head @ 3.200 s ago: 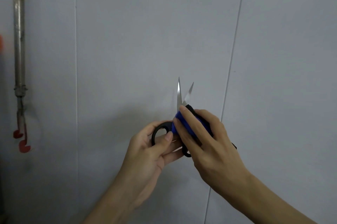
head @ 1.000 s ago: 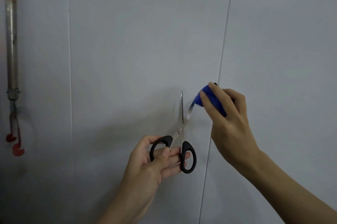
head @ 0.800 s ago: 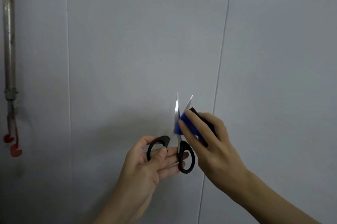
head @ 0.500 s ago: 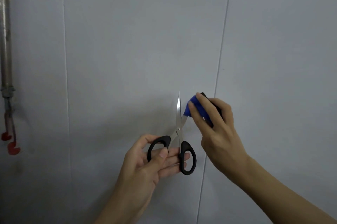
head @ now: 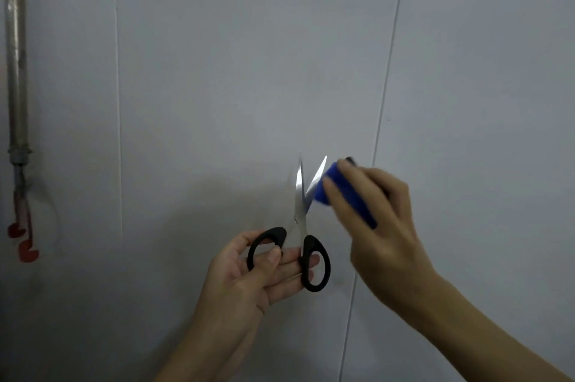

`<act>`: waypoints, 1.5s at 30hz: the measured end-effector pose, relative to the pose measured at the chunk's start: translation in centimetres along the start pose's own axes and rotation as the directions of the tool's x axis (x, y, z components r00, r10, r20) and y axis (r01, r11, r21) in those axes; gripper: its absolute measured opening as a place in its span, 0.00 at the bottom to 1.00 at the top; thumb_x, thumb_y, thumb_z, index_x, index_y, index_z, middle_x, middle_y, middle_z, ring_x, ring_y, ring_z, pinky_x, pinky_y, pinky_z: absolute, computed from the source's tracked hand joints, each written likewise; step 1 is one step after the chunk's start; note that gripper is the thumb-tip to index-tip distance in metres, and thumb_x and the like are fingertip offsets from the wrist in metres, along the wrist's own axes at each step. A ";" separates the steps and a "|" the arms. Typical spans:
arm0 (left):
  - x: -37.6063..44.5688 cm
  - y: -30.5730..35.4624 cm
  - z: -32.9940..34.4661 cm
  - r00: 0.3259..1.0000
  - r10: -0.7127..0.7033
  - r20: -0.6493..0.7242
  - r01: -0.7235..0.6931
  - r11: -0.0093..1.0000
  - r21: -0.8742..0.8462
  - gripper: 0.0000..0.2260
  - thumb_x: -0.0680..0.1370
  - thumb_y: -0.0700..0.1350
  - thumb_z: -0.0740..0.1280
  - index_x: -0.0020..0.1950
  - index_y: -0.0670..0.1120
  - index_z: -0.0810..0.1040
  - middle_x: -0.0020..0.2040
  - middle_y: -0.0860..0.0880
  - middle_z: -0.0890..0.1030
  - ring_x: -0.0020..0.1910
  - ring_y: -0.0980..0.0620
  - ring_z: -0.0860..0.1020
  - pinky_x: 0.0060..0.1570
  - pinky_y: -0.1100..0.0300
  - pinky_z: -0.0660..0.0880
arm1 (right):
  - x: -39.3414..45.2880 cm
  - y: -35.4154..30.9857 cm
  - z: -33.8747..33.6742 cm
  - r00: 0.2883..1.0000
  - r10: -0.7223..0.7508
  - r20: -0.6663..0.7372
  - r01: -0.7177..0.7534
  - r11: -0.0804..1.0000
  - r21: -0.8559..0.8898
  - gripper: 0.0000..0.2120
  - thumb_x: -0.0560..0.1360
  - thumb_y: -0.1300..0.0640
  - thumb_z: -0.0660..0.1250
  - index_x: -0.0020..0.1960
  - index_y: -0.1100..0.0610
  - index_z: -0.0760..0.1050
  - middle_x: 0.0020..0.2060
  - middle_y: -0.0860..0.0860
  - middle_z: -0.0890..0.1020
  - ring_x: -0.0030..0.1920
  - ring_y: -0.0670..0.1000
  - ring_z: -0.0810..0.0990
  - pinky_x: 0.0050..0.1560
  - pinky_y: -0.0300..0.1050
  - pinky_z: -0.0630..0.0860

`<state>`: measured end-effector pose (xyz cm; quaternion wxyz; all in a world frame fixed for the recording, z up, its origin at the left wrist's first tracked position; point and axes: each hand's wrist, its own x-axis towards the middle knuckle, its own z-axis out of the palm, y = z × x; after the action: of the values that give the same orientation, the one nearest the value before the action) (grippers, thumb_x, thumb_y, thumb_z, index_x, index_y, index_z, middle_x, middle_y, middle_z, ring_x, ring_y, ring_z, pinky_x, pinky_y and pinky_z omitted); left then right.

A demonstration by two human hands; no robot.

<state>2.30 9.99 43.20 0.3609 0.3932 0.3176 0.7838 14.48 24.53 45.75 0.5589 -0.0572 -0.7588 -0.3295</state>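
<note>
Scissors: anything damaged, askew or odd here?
Nothing looks damaged. The scissors are held blades-up and splayed open by the left hand at the black handles, while the right hand presses a blue pad on the right blade, close to the open edges. That hand is motion-blurred; blade condition can't be judged.

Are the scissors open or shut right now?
Open: the scissors show two blade tips standing apart in a V, pointing up.

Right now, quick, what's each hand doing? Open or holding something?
Left hand: holding the black-handled steel scissors by their loops, blades apart.
Right hand: gripping a blue pad, blurred, against one blade.
</note>
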 end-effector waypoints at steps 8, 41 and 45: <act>-0.1 -0.2 0.1 0.999 -0.010 0.032 0.009 0.999 0.035 0.08 0.77 0.31 0.58 0.55 0.33 0.70 0.43 0.30 0.83 0.44 0.32 0.83 0.42 0.46 0.82 | -1.2 -0.6 0.8 0.989 -0.101 0.112 0.097 0.995 0.037 0.15 0.81 0.67 0.58 0.65 0.67 0.74 0.68 0.63 0.70 0.64 0.65 0.70 0.63 0.55 0.73; 1.4 -0.5 -2.2 0.964 -0.221 -0.148 0.165 0.933 -0.320 0.09 0.68 0.36 0.67 0.47 0.41 0.77 0.44 0.37 0.83 0.37 0.43 0.83 0.37 0.54 0.81 | -0.5 0.8 1.1 0.928 0.352 0.126 -0.357 0.934 0.020 0.32 0.64 0.82 0.68 0.66 0.67 0.73 0.65 0.64 0.73 0.62 0.62 0.67 0.61 0.53 0.71; 1.0 -0.3 -2.9 0.945 -0.303 -0.121 0.260 0.923 -0.282 0.12 0.71 0.43 0.68 0.52 0.48 0.83 0.53 0.39 0.83 0.45 0.46 0.80 0.52 0.44 0.75 | -0.5 -0.1 0.8 0.938 0.329 0.108 -0.334 0.942 0.031 0.32 0.64 0.83 0.68 0.65 0.67 0.74 0.64 0.64 0.74 0.62 0.62 0.67 0.60 0.50 0.70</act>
<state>-0.48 10.39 41.90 0.4919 0.2269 0.2925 0.7880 13.94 25.02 45.12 0.5686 -0.1871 -0.7735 -0.2084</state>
